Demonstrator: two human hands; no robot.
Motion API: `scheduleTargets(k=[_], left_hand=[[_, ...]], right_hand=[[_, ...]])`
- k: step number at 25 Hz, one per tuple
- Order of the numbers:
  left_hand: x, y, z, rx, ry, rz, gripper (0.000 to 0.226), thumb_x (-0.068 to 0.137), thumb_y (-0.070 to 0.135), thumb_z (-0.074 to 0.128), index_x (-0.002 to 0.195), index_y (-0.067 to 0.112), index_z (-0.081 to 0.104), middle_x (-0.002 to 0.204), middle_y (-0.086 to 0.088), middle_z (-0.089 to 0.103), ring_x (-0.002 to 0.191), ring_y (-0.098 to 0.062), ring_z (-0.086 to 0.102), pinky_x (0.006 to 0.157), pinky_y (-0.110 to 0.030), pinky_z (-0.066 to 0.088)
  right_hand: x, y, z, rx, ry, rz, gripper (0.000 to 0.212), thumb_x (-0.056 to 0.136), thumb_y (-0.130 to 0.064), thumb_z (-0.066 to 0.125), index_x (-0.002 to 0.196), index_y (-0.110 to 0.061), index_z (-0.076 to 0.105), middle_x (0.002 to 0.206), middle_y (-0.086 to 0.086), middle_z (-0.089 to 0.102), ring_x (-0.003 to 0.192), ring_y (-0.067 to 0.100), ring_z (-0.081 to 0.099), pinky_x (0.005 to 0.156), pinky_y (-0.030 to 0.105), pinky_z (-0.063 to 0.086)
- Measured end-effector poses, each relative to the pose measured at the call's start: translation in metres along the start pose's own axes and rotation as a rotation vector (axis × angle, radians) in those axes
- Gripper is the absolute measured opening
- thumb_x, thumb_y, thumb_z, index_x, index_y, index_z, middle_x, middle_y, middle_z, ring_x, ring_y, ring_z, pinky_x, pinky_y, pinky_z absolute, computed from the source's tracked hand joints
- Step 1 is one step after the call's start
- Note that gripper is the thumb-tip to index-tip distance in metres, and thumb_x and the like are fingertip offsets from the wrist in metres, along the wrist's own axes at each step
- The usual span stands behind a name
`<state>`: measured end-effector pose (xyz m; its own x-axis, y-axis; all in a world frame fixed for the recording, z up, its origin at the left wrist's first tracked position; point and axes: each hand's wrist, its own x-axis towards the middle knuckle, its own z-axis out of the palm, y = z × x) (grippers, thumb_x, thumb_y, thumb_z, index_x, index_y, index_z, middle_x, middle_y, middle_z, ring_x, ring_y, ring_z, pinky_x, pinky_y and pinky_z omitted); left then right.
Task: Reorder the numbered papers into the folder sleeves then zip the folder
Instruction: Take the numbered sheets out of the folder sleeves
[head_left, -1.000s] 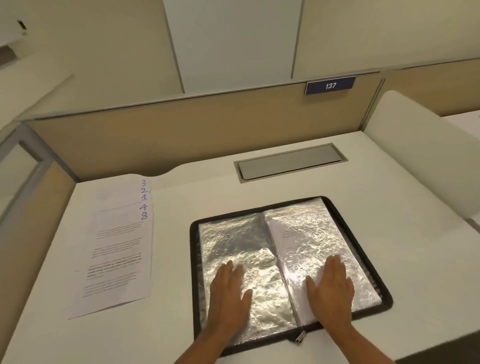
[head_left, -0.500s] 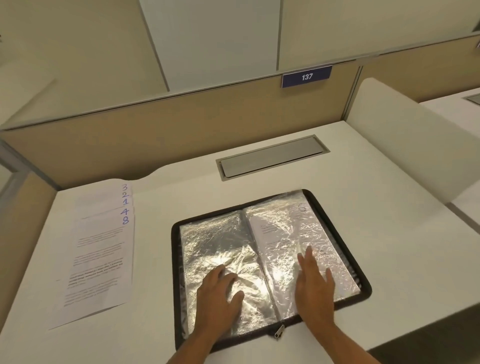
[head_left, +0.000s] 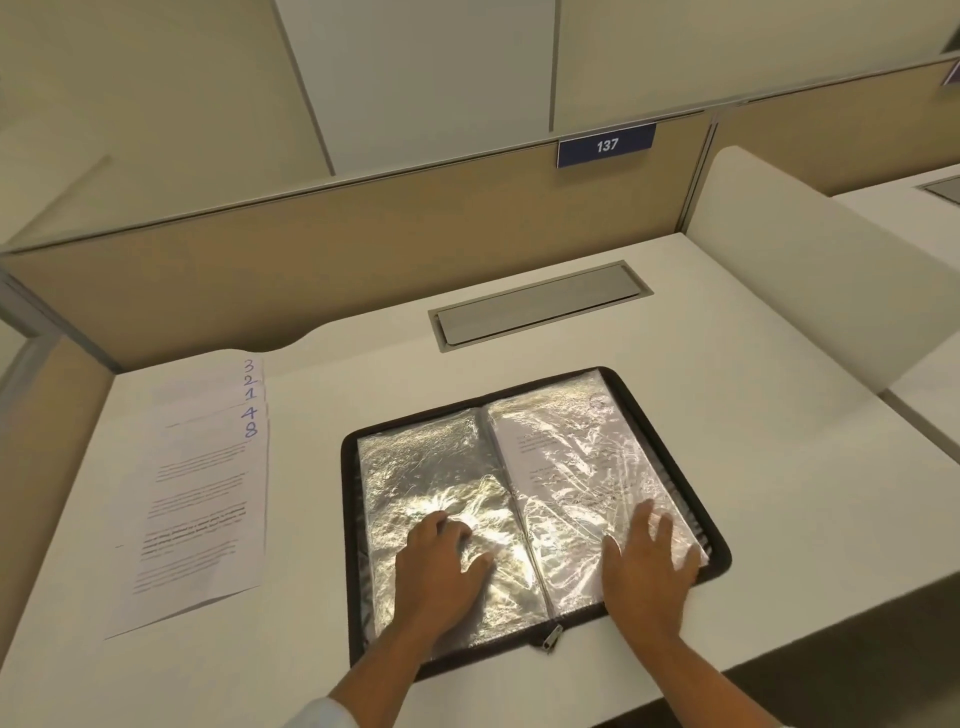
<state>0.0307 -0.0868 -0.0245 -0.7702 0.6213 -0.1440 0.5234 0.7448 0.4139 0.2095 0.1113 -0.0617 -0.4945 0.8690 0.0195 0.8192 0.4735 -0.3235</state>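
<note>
A black zip folder (head_left: 670, 431) lies open on the white desk, its crinkled clear sleeves catching the light. The right sleeve (head_left: 566, 457) holds a printed sheet; the left sleeve (head_left: 415, 467) looks blank. My left hand (head_left: 441, 566) rests on the left sleeve with its fingers curled under, holding nothing. Flat on the right sleeve near the folder's right edge lies my right hand (head_left: 649, 566), fingers spread. The zip pull (head_left: 551, 638) hangs at the front middle. A fanned stack of numbered papers (head_left: 202, 499), showing 3, 2, 1, 4, 8, sits to the left.
A grey cable hatch (head_left: 540, 304) is set into the desk behind the folder. A tan partition with a blue "137" plate (head_left: 606, 145) closes off the back. A white side panel (head_left: 810, 270) stands at the right. The desk's front edge runs just below the folder.
My left hand's fingers have curled in on the left sleeve. My right hand has slid toward the folder's right edge. The camera has shifted, so the whole scene sits differently in view.
</note>
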Motion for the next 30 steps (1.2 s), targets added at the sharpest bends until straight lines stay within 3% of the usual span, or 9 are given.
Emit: scheduleTargets(k=[1,3,6,9,14,17,21,26,30], left_hand=[[0.0,0.0,0.0,0.008,-0.005,0.001,0.049,0.089,0.066,0.059,0.129,0.037,0.061,0.152,0.01,0.043,0.14,-0.014,0.041,0.113,-0.035,0.042],[0.002,0.0,-0.002,0.01,-0.032,-0.004,0.049,0.09,0.067,0.058,0.129,0.037,0.061,0.152,0.009,0.043,0.14,-0.015,0.041,0.113,-0.036,0.042],[0.004,0.008,-0.009,-0.064,-0.055,-0.031,0.051,0.092,0.068,0.056,0.129,0.032,0.063,0.15,0.008,0.047,0.139,-0.016,0.043,0.114,-0.039,0.041],[0.007,0.029,-0.021,-0.353,0.008,-0.063,0.054,0.093,0.069,0.058,0.13,0.029,0.064,0.14,0.01,0.058,0.126,-0.01,0.054,0.106,-0.038,0.049],[0.017,0.069,-0.058,-0.888,0.005,-0.178,0.051,0.089,0.067,0.069,0.125,0.032,0.06,0.123,0.014,0.066,0.106,-0.002,0.066,0.088,-0.029,0.056],[0.026,0.07,-0.072,-0.865,0.099,-0.307,0.05,0.088,0.055,0.078,0.123,0.026,0.057,0.111,0.012,0.066,0.095,-0.003,0.066,0.073,-0.026,0.053],[0.034,0.042,-0.073,-0.799,0.147,-0.497,0.022,0.091,0.016,0.073,0.111,0.015,0.065,0.096,0.0,0.07,0.079,-0.014,0.07,0.059,-0.027,0.052],[0.032,-0.006,-0.069,-0.756,0.146,-0.612,0.011,0.086,0.006,0.068,0.094,0.01,0.063,0.086,-0.011,0.069,0.063,-0.015,0.065,0.047,-0.024,0.045],[0.031,-0.043,-0.061,-0.767,0.152,-0.704,0.009,0.081,0.006,0.07,0.09,0.006,0.069,0.08,-0.012,0.073,0.075,-0.031,0.075,0.069,-0.047,0.064]], right_hand=[[-0.002,0.0,0.001,-0.032,0.01,-0.064,0.063,0.095,-0.016,0.06,0.154,-0.001,0.042,0.152,0.019,0.054,0.146,0.035,0.045,0.114,0.069,0.029],[-0.003,-0.012,-0.003,-0.015,0.043,-0.14,0.068,0.094,-0.013,0.062,0.157,-0.008,0.037,0.152,0.013,0.055,0.143,0.031,0.051,0.115,0.065,0.031],[-0.01,-0.038,-0.012,0.15,0.132,-0.214,0.051,0.108,-0.026,0.036,0.155,-0.008,0.043,0.147,0.01,0.06,0.13,0.026,0.063,0.115,0.061,0.038],[-0.025,-0.069,-0.023,0.334,0.14,-0.329,0.062,0.103,-0.013,0.058,0.159,-0.016,0.031,0.15,0.004,0.058,0.142,0.024,0.052,0.117,0.063,0.036],[-0.048,-0.096,-0.019,0.367,-0.055,-0.499,0.056,0.109,-0.02,0.033,0.162,-0.03,0.02,0.158,-0.007,0.049,0.151,0.012,0.038,0.12,0.056,0.036],[-0.057,-0.102,-0.013,0.422,-0.233,-0.616,0.065,0.108,-0.015,0.036,0.165,-0.033,0.013,0.161,-0.008,0.045,0.148,0.011,0.043,0.116,0.051,0.041],[-0.073,-0.107,-0.035,0.602,-0.363,-0.673,0.07,0.111,-0.028,0.038,0.165,-0.038,-0.005,0.171,-0.016,0.021,0.154,0.004,0.03,0.121,0.031,0.037],[-0.062,-0.094,-0.028,0.619,-0.249,-0.553,0.074,0.11,-0.051,0.038,0.166,-0.033,-0.007,0.174,-0.016,0.004,0.159,0.004,0.009,0.126,0.03,0.019],[-0.038,-0.062,-0.007,0.411,-0.086,-0.319,0.077,0.107,-0.044,0.047,0.166,-0.014,0.007,0.173,0.008,0.017,0.158,0.027,0.023,0.123,0.053,0.03]])
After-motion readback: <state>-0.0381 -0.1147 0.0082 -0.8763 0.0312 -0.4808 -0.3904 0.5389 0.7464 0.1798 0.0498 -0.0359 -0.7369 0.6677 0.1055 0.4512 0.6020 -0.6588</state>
